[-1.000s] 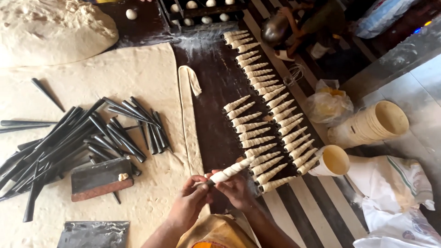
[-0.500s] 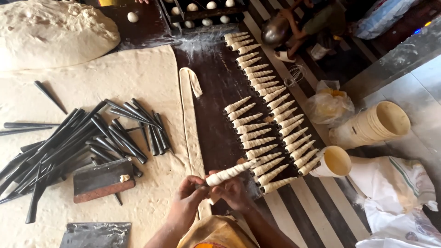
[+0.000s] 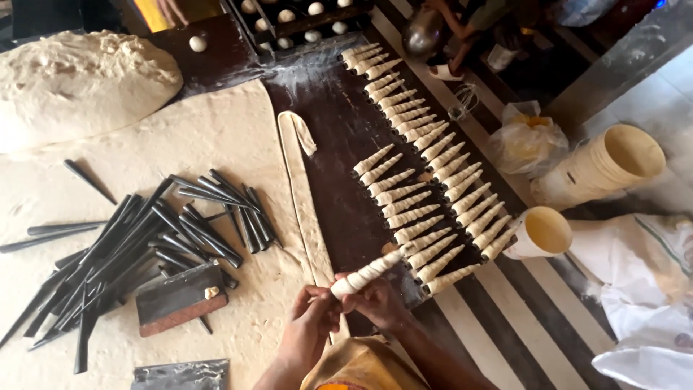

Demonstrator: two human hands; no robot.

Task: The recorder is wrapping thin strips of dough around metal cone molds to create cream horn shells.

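Both of my hands hold one dough-wrapped cone (image 3: 367, 273) at the bottom centre of the head view. My left hand (image 3: 312, 325) pinches its wide end and my right hand (image 3: 377, 302) grips it just beside. The cone's tip points up and right toward the dark tray (image 3: 339, 137), where several wrapped cones (image 3: 422, 188) lie in two rows. A long strip of dough (image 3: 303, 195) runs along the tray's left edge, down to my hands.
A pile of bare black metal cones (image 3: 137, 245) lies on the floured cloth at left, with a wood-handled scraper (image 3: 180, 297) below it. A big dough mound (image 3: 79, 83) sits top left. Stacked paper cups (image 3: 603, 170) and plastic bags are at right.
The wrapped cone has shifted slightly right and its tip now reaches the lowest cones of the left row. My hands keep their grip on it.
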